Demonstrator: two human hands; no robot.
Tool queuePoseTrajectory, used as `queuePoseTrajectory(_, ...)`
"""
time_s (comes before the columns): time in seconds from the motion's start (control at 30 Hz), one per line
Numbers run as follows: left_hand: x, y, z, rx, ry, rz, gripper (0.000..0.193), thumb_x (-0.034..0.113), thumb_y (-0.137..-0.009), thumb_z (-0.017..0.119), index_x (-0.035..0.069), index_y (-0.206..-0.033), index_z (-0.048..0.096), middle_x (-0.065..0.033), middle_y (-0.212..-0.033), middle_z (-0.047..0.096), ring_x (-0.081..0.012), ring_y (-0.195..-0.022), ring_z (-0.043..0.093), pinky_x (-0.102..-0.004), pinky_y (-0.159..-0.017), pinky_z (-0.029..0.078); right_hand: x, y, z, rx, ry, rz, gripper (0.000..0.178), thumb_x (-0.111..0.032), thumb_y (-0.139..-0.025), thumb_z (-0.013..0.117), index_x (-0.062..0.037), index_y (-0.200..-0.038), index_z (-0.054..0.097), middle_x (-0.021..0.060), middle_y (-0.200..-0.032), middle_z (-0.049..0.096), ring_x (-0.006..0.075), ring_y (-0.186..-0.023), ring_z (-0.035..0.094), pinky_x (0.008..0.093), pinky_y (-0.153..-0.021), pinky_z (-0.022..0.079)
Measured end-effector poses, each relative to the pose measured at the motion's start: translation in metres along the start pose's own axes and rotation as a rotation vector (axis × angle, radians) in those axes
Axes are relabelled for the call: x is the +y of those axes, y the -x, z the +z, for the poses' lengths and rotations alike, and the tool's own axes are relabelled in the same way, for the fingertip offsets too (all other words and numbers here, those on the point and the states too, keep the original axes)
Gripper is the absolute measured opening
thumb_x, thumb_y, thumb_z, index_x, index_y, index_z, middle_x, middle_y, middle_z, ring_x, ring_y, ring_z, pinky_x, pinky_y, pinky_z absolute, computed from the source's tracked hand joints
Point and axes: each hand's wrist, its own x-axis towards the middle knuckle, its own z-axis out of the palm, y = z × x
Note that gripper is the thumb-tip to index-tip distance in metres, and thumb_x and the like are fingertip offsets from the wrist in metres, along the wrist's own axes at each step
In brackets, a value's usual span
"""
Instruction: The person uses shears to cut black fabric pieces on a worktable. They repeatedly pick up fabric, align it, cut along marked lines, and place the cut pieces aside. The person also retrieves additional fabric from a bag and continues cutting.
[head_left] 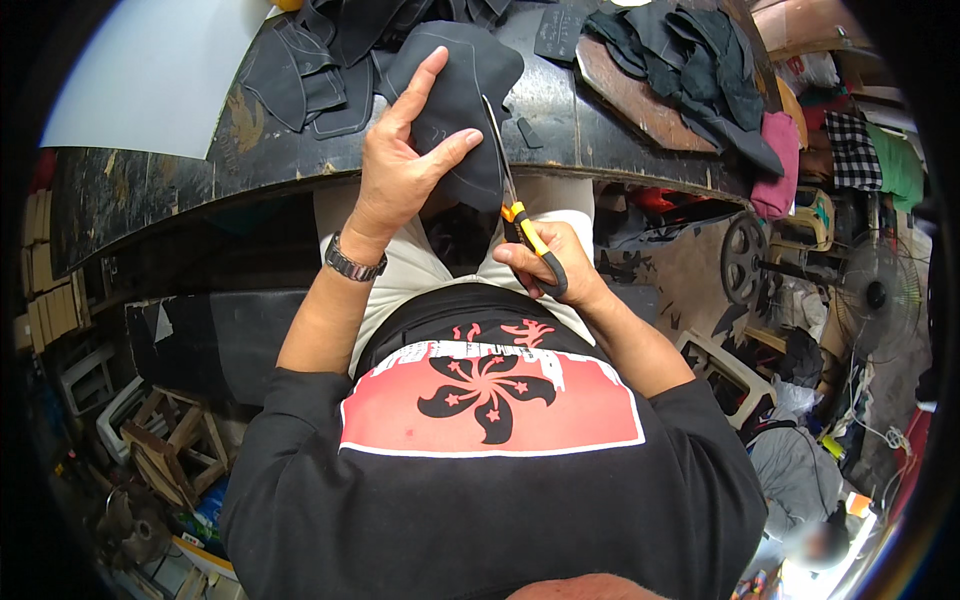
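Observation:
My left hand [402, 165] holds a dark grey piece of fabric [460, 80] with pale chalk lines at the table's near edge. Its thumb and index finger lie spread on top; the other fingers are partly hidden. My right hand [560, 262] grips scissors [530, 235] with yellow and black handles. Their blades point away from me along the right side of the fabric, close to its chalk line. The blades look nearly closed, and whether fabric lies between them I cannot tell. A small dark scrap [528, 132] lies just right of the blades.
Dark cut pieces [300, 80] are heaped at the far left of the black table [220, 170], near a white sheet [150, 80]. More dark fabric [690, 70] lies on a brown board [630, 95] at right. A handwheel [743, 258] and a fan [876, 290] stand right of the table.

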Motion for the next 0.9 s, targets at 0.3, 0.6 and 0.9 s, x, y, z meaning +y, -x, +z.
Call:
queuePoseTrajectory(0.3,-0.003,0.006,0.007,-0.032,0.065,-0.020,0.075,-0.002,-0.080,0.075,0.001,-0.147,0.041,-0.0141,-0.143,0.051,-0.0160,-0.118,0.058,-0.0279,-0.101,0.045,-0.008,-0.018,-0.009,-0.023,-0.084,0.024,0.039,-0.038,-0.087,0.073,-0.0032,-0.080,0.057,0.0031,-0.065,0.058,0.0101,-0.051,0.056,0.0219,-0.047,0.043)
queuePoseTrajectory(0.6,-0.006,0.010,0.008,0.034,0.099,-0.075,0.073,-0.002,-0.080,0.076,0.001,-0.145,0.044,-0.0122,-0.138,0.055,-0.0138,-0.116,0.057,-0.0267,-0.100,0.046,0.004,-0.017,-0.007,-0.042,-0.064,-0.003,0.034,-0.032,-0.090,0.072,-0.0037,-0.078,0.057,0.0021,-0.061,0.056,0.0091,-0.045,0.052,0.0222,-0.039,0.039)
queuePoseTrajectory(0.9,-0.003,0.005,0.002,0.055,0.169,-0.073,0.062,-0.001,-0.083,0.074,0.001,-0.140,0.051,-0.0108,-0.135,0.059,-0.0145,-0.116,0.058,-0.0274,-0.101,0.046,-0.005,-0.022,-0.001,-0.056,-0.120,0.002,0.037,-0.037,-0.090,0.069,-0.0026,-0.080,0.059,0.0038,-0.063,0.058,0.0114,-0.050,0.056,0.0240,-0.048,0.044)
